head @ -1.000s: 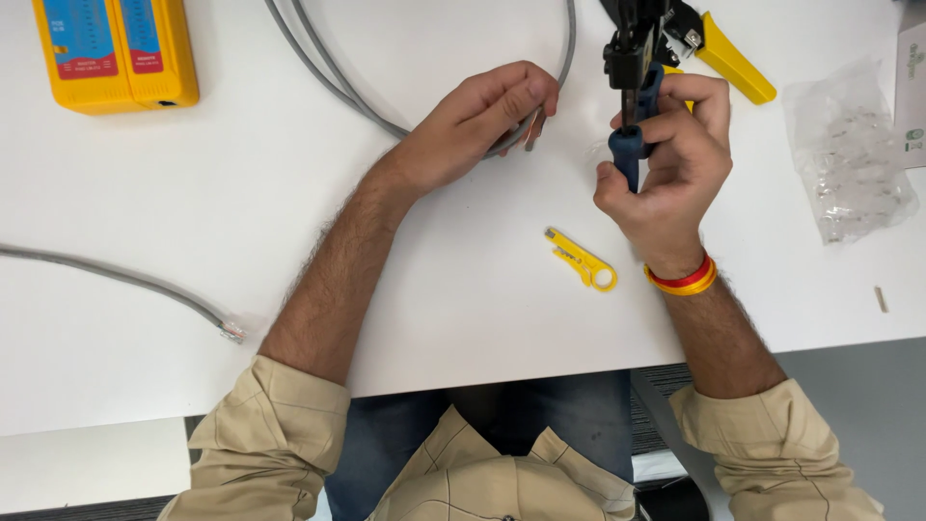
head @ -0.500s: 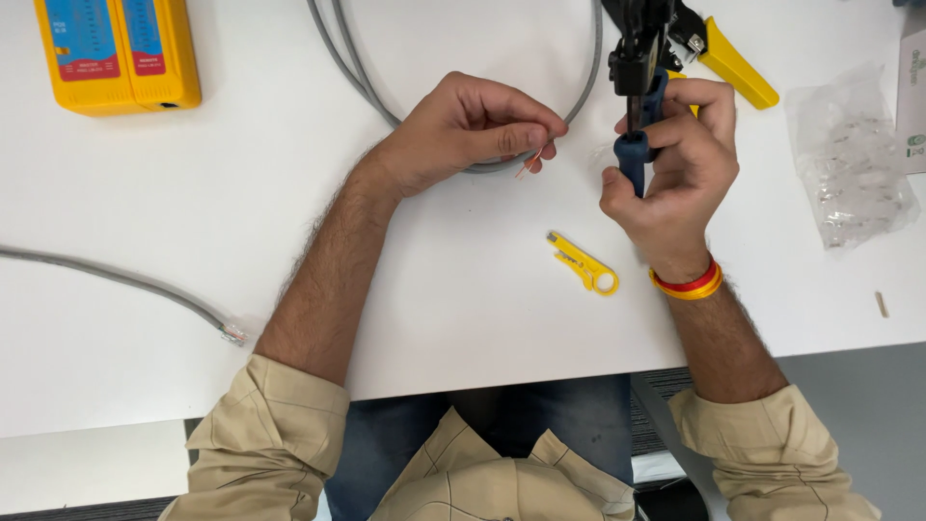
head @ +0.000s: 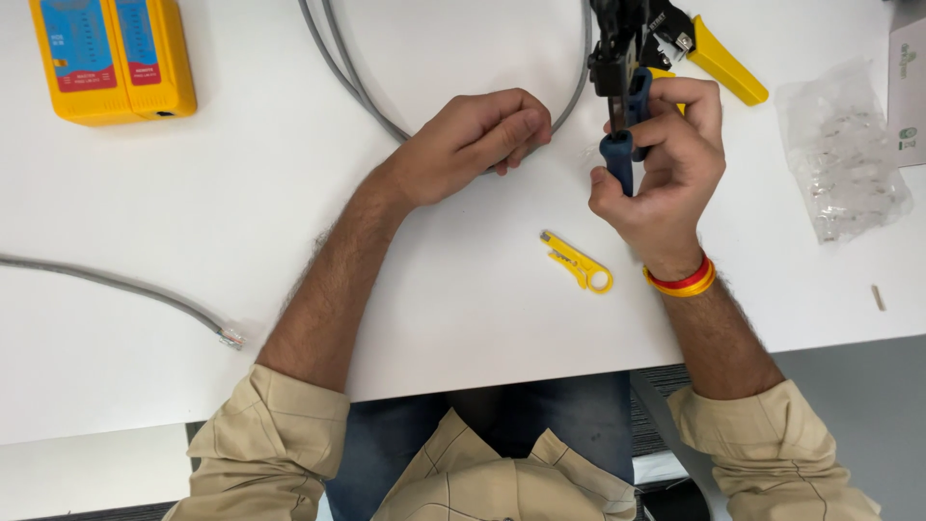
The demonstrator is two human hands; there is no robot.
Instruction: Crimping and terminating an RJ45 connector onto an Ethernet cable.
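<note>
**Cable end drawn toward the crimper**

Since the earlier view, the left hand (head: 473,145) has slid down the bench (head: 289,241) toward the person, pulling the grey cable (head: 352,72) with it, while the right hand (head: 661,164) has kept its place. Left grip: fingers curled and pressed together, pinching the cable, whose loop runs up and away from the knuckles and curves round toward the tool. Right grip: wrapped tight around the blue handles of the crimping tool (head: 622,87), held upright, black head above the fist. Whether the handles are squeezed fully home cannot be told.

To do this well, judging from the pose, the cable end should be kept straight and short past the fingertips, and the tool held steady, handles eased enough to admit the plug squarely.

Just below the right grip lies a small yellow stripper (head: 577,262); to its right, a clear bag of connectors (head: 844,154). Far left of the left grip sits a yellow cable tester (head: 111,58).
</note>
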